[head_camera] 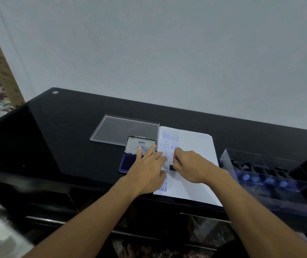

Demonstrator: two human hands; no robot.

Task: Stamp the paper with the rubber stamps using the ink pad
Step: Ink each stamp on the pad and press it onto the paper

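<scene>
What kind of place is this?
Probably a desk in a home or small office: a black table against a plain wall, with an open Artline ink pad, stamped paper and a clear box of rubber stamps.

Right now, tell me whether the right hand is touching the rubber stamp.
Touching. The head view shows the right hand with its fingers curled round the rubber stamp, whose black end sticks out beneath them.

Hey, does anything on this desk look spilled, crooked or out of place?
Nothing spilled or damaged. The only oddity is on the paper: the blue stamped words down its left side crowd together and overlap, some faint. The ink pad sits open beside it.
</scene>
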